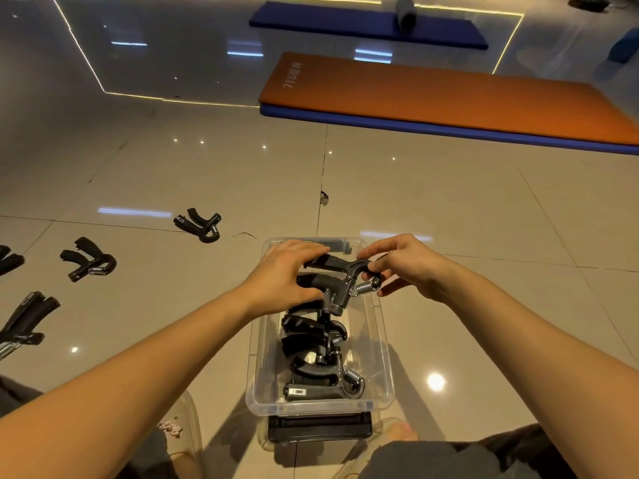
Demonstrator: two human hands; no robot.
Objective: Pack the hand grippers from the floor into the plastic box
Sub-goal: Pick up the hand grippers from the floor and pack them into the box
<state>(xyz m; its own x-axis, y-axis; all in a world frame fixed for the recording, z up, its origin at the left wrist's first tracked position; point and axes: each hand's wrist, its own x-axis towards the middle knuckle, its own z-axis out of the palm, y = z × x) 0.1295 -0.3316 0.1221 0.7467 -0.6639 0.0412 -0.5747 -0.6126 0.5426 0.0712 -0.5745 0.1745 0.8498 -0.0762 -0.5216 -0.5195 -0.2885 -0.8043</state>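
A clear plastic box (382,347) stands on the tiled floor between my knees, with several black hand grippers (313,344) stacked inside. Over its far end both hands hold one black hand gripper (340,267) with a steel spring. My left hand (283,274) wraps the handles. My right hand (404,264) pinches the looped head end. More hand grippers lie on the floor to the left: one (200,224) beyond the box, one (88,259) further left, another (26,319) at the left edge.
A dark lid or tray (320,426) lies under the box's near end. An orange mat (449,98) on a blue mat lies far right, another blue mat (366,25) beyond. My slippered feet (179,430) flank the box.
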